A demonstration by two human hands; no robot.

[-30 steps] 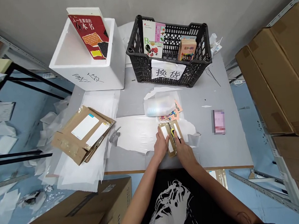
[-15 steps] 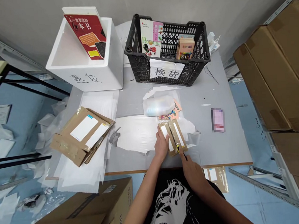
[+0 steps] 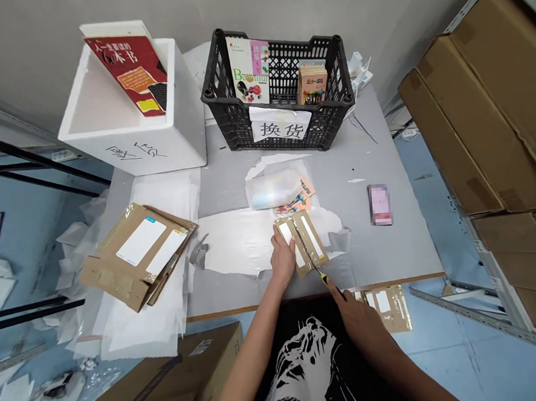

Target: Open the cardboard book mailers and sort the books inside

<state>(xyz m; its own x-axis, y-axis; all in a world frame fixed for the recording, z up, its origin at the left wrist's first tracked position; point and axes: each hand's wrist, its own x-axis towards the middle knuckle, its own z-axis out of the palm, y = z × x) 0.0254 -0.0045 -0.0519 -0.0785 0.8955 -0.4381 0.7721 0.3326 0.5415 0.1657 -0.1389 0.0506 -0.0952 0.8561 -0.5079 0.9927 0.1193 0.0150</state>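
A small brown cardboard parcel (image 3: pixel 316 242) with white labels and clear tape lies at the table's near side, a dark line running down its middle. My left hand (image 3: pixel 283 255) grips its left edge, thumb on top. In my right hand (image 3: pixel 351 311), closed round the handle, is a black and yellow utility knife (image 3: pixel 324 278). Its blade reaches the parcel's near edge. Just beyond the parcel are orange-covered booklets (image 3: pixel 304 193), partly under a shiny clear plastic wrap (image 3: pixel 271 190). White torn wrapping (image 3: pixel 234 242) is spread beneath.
Flattened cardboard mailers (image 3: pixel 137 242) lie on white sheets at left. Behind stand a white foam box (image 3: pixel 133 154) with a red book (image 3: pixel 128 70) and a black crate (image 3: pixel 282 142) holding books. A phone-like object (image 3: pixel 379 204) lies at right. Large cartons (image 3: pixel 489 108) stand beyond the table's right side.
My right hand has drawn the knife down the parcel's middle toward my body, to its near edge. My left hand keeps its hold. The whole view has shifted slightly.
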